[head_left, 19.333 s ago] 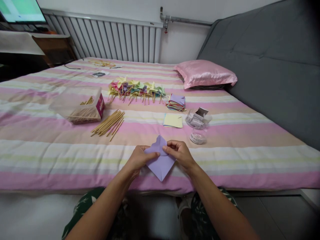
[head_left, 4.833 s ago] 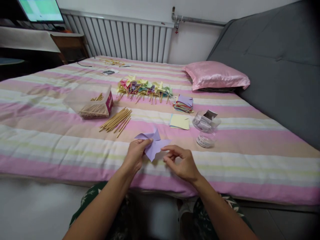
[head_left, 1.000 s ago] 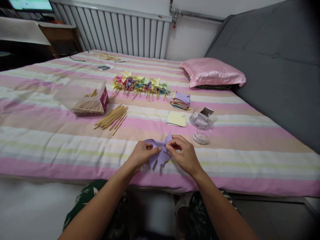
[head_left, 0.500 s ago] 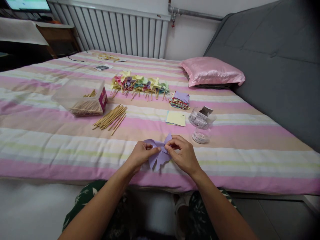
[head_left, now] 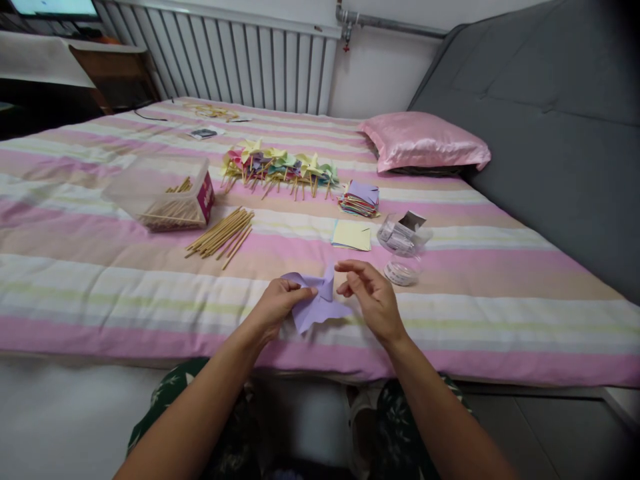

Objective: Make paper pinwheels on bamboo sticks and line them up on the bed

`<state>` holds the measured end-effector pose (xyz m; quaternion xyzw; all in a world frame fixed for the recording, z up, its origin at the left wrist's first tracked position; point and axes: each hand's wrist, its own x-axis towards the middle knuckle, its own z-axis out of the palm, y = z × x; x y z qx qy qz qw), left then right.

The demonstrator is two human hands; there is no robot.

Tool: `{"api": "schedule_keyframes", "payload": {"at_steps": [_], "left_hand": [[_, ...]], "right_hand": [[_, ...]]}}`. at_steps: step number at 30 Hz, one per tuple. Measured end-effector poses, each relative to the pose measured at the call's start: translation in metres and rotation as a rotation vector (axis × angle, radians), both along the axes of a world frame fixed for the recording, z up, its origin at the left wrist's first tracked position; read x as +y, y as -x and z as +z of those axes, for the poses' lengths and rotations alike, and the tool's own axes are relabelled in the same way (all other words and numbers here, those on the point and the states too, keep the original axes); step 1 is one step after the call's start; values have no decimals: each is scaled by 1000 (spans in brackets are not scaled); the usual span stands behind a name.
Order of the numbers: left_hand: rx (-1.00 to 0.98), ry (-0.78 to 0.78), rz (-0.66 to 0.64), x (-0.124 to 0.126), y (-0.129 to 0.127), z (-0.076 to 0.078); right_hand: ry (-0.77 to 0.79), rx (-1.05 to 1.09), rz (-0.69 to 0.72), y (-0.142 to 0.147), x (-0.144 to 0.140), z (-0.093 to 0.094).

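Matt lilac paper (head_left: 316,308), glossy satin pillow (head_left: 423,140), striped cloth bedsheet (head_left: 500,287).

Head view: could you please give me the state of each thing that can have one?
Purple paper: partly folded, flaps up, pinched at its centre.
Left hand: shut on the purple paper.
Right hand: open, fingers curled, beside the paper.
Clear stick box: open-topped, partly filled.
Loose sticks: lying bundled on the bed.
Pinwheels: finished, lying in a row.
Paper squares: stacked.

Tape rolls (head_left: 403,250) crowd right; left bedsheet (head_left: 125,293) open (sticks (head_left: 220,233) farther).
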<state>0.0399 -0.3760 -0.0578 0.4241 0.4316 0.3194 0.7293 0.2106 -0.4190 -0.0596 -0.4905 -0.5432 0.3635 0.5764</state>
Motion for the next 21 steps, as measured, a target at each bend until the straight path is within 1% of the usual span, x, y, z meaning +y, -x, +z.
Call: {"api": "schedule_keyframes", "payload": {"at_steps": [3, 5, 7, 10, 12, 16, 18, 21], "left_hand": [[-24, 31, 28, 2, 4, 5], [-46, 36, 41, 3, 6, 8], [-59, 30, 65, 3, 8, 10], [-56, 17, 132, 4, 8, 9], [-61, 16, 190, 5, 8, 7], [-113, 15, 269, 6, 6, 3], [-131, 28, 271, 6, 5, 3], [-134, 41, 242, 4, 3, 3]], "right_hand": [[-7, 113, -84, -5, 3, -1], [-8, 110, -110, -8, 5, -2], [-53, 36, -143, -9, 4, -1], [-197, -172, -201, -7, -3, 3], [-260, -296, -149, -2, -9, 6], [-281, -429, 74, 14, -16, 1], [-281, -460, 88, 22, -16, -4], [-286, -493, 22, 29, -15, -12]]}}
